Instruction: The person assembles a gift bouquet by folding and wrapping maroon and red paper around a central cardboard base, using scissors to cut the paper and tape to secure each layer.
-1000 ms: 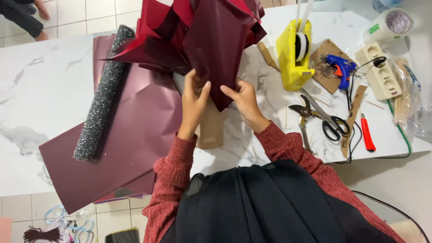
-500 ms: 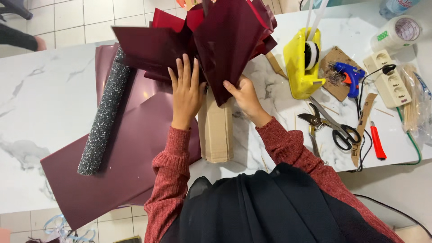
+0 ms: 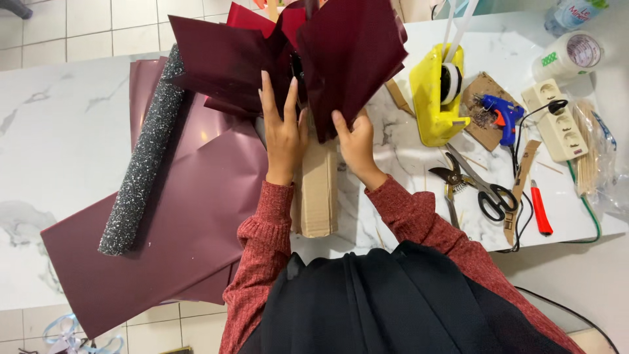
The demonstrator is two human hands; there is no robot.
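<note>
A bunch of dark maroon wrapping sheets (image 3: pixel 327 59) fans out around the top of a cardboard stem (image 3: pixel 319 190) lying on the white marble table (image 3: pixel 59 124). My left hand (image 3: pixel 283 128) lies flat with spread fingers on the left fold of the sheets. On the right, my right hand (image 3: pixel 354 141) pinches the lower edge of the large right-hand sheet. Both forearms wear red knitted sleeves.
A glittery dark roll (image 3: pixel 141 164) lies on flat mauve sheets (image 3: pixel 177 236) at the left. To the right are a yellow tape dispenser (image 3: pixel 436 95), a blue glue gun (image 3: pixel 501 118), pruning shears (image 3: pixel 452 183), scissors (image 3: pixel 488 193), a red cutter (image 3: pixel 540 210), a power strip (image 3: pixel 557 121) and a tape roll (image 3: pixel 576 52).
The bunch has been lifted and turned so the cardboard stem shows. My left hand went from gripping low to spreading flat on the left sheets; the right hand shifted to the right sheet's edge.
</note>
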